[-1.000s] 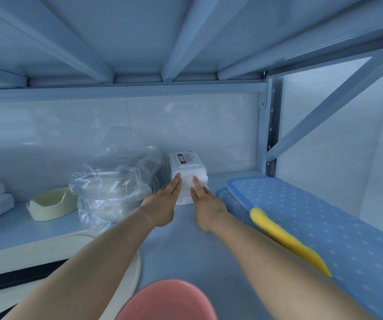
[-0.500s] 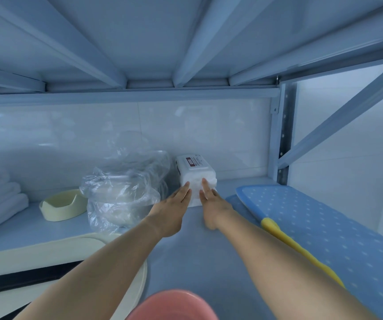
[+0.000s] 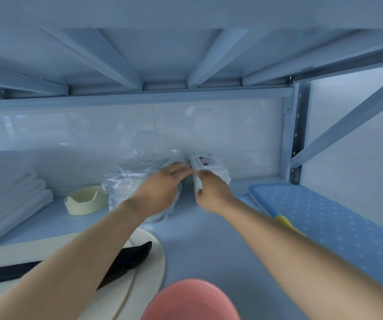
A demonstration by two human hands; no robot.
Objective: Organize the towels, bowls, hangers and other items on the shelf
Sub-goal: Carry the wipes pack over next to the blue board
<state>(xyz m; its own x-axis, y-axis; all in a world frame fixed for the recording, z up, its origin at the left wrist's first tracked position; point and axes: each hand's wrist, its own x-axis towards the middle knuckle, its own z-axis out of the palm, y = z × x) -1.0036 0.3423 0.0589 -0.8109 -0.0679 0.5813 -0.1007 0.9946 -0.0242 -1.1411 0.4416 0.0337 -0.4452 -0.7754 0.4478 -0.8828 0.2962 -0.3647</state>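
- The white pack [image 3: 211, 167] stands at the back of the shelf [image 3: 209, 245], close to the wall. It sits just to the right of the plastic bag [image 3: 125, 181].
- The right hand [image 3: 211, 190] is at the front left edge of the pack. Its fingers bend against the pack, but the picture is blurry there. I cannot tell if it grips the pack or only touches it.
- The left hand [image 3: 160, 188] is over the bag, with its fingers reaching toward the top corner of the pack. The fingers look loose and hold nothing I can see. I cannot tell if they touch the pack.
- I think the job right now is setting the pack straight in its spot. That part looks almost done.
- The white towels [image 3: 12, 188] lie folded in a pile at the far left. They look tidy.
- The cream bowl [image 3: 85, 200] sits between the towels and the bag. The bag looks crumpled, with something clear inside.
- A blue dotted board [image 3: 324, 215] lies along the right side, with a yellow thing [image 3: 285, 224] at its near edge.
- At the front, things look less tidy. A pink bowl [image 3: 190, 299] sits alone at the near edge. A round cream tray [image 3: 144, 269] lies at the front left with a black thing [image 3: 130, 257] on it, partly under the left arm.
- I cannot tell if the black thing is a hanger.
- So the back row looks mostly sorted. The pink bowl, the tray and the black thing probably need places. I guess the job is about half done.
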